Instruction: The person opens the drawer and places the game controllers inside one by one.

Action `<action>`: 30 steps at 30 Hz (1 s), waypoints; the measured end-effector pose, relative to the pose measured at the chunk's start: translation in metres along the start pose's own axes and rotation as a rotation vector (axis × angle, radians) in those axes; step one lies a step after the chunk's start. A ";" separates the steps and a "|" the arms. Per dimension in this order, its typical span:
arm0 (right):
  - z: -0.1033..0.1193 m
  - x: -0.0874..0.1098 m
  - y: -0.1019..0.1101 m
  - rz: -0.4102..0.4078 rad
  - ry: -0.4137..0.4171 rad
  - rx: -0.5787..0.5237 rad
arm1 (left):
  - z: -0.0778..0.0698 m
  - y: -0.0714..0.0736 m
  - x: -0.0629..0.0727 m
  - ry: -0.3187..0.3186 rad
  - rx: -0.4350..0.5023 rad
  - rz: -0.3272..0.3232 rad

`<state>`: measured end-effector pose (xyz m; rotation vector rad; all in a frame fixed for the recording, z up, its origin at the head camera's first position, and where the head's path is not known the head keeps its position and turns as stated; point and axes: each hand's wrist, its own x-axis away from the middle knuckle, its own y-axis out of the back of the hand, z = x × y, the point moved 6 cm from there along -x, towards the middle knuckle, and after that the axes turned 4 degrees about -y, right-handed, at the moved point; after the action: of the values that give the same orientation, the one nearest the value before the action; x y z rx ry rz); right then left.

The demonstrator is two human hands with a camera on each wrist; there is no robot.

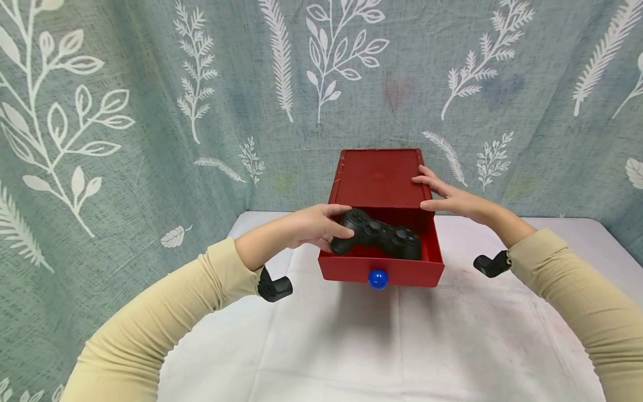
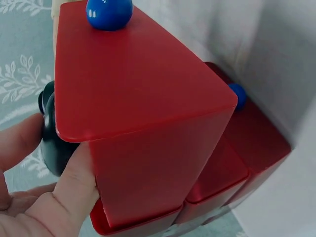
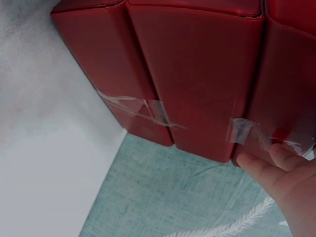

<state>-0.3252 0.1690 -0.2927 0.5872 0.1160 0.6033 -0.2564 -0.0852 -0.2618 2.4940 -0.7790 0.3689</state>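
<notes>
A black game controller (image 1: 384, 238) lies tilted in the pulled-out top drawer (image 1: 346, 270) of a red drawer unit (image 1: 379, 177). My left hand (image 1: 317, 224) grips the controller's left handle, thumb on one side and fingers on the other. In the left wrist view the drawer front hides most of the controller (image 2: 51, 144). My right hand (image 1: 454, 196) rests on the unit's top right edge with spread fingers. The right wrist view shows this hand (image 3: 291, 180) against the unit's side (image 3: 197, 74), holding nothing.
A blue knob (image 1: 378, 279) sticks out from the open drawer's front. Below it, another blue knob (image 2: 237, 96) marks a lower drawer. Clear tape (image 3: 242, 131) crosses the unit's side. A white cloth (image 1: 311, 346) covers the table, and a leaf-patterned curtain (image 1: 281, 84) hangs behind.
</notes>
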 end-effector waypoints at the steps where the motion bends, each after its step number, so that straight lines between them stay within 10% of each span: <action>1: 0.000 0.000 0.000 0.000 0.000 0.001 | 0.000 0.000 -0.001 -0.001 -0.001 -0.004; 30: 0.000 0.000 -0.001 0.003 -0.001 -0.005 | 0.005 0.002 0.001 -0.011 0.034 -0.037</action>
<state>-0.3248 0.1688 -0.2933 0.5833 0.1130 0.6057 -0.2564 -0.0898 -0.2645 2.5405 -0.7359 0.3593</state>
